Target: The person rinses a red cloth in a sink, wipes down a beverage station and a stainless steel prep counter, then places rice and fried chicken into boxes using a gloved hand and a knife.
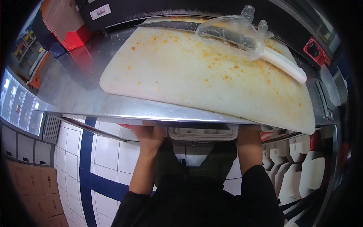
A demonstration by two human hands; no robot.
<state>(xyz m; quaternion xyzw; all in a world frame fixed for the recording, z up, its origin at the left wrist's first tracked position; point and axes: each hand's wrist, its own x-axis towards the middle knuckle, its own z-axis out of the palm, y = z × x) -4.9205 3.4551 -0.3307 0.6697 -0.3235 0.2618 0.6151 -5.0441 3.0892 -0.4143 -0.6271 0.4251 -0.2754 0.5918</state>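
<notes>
My left hand (149, 132), blurred, is just below the front edge of the steel table (113, 109). A bit of red and white card (124, 125) shows beside it; whether the fingers hold anything is unclear. Only my right forearm (250, 147) shows, reaching under the table, and the tabletop and board hide that hand. Between my arms, under the edge, is a white-rimmed container (202, 137). On the table lies a white cutting board (181, 68) scattered with orange crumbs. A large knife lies across its far side, with its white handle (286, 65) to the right and crumpled clear plastic (227, 34) over its blade.
A red carton (75, 38) stands at the table's back left. At the right are a red device with a dial (314, 51) and a clear plastic lid (330, 86). White folded cartons (300, 176) fill a lower shelf at right. Brown cardboard boxes (37, 193) are stacked at left.
</notes>
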